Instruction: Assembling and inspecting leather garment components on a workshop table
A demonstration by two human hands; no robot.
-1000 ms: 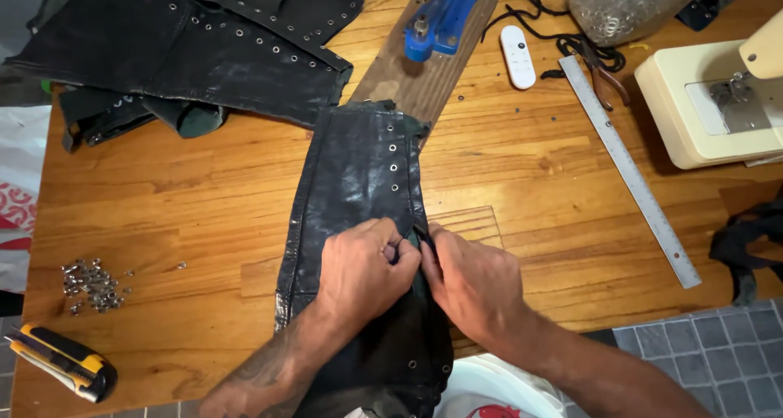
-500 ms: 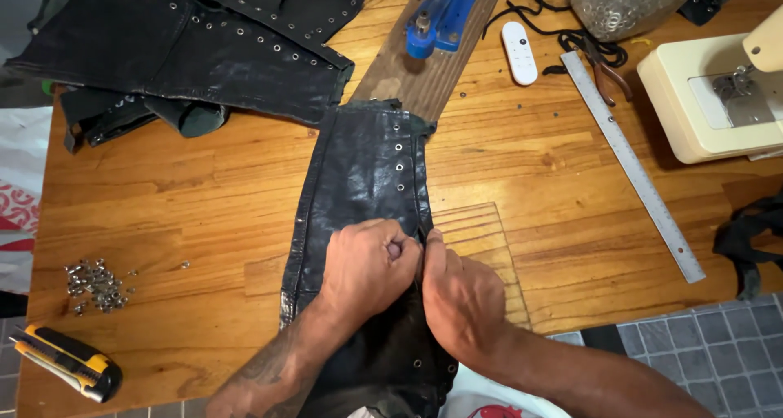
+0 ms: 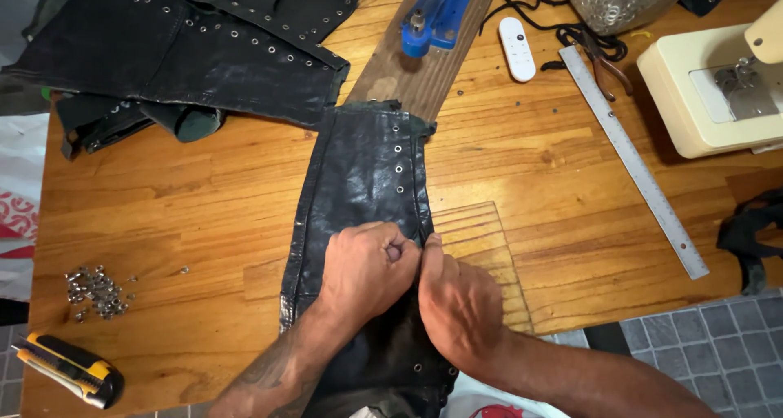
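a long strip of black leather (image 3: 359, 181) lies lengthwise down the middle of the wooden table (image 3: 163, 214), its far end touching a brown board and its near end running off the table's front edge under the person's forearms. a line of small metal eyelets (image 3: 399, 168) runs along its right border.

both hands meet on that right border, about halfway down the strip. the left hand (image 3: 367, 269) lies knuckles up across the leather, its fingers curled in toward a loose fist, with thumb and forefinger pinched together at the edge; something small sits in that pinch, but what it is cannot be made out. the right hand (image 3: 458, 300) comes in from the lower right, back of the hand up, its fingertips pressed against the same edge and touching the left hand's; whether they grip the leather or only press on it cannot be told. both forearms slant up from the bottom of the view, the left one from lower left, the right one from lower right.

just beyond the strip a blue hand press (image 3: 440, 10) stands on the brown board (image 3: 408, 71). more black eyeleted leather pieces (image 3: 188, 51) are heaped at the far left. a steel ruler (image 3: 632, 161) lies diagonally to the right, a cream sewing machine (image 3: 718, 84) past it. loose eyelets (image 3: 96, 287) and a yellow utility knife (image 3: 69, 369) sit near the left front.
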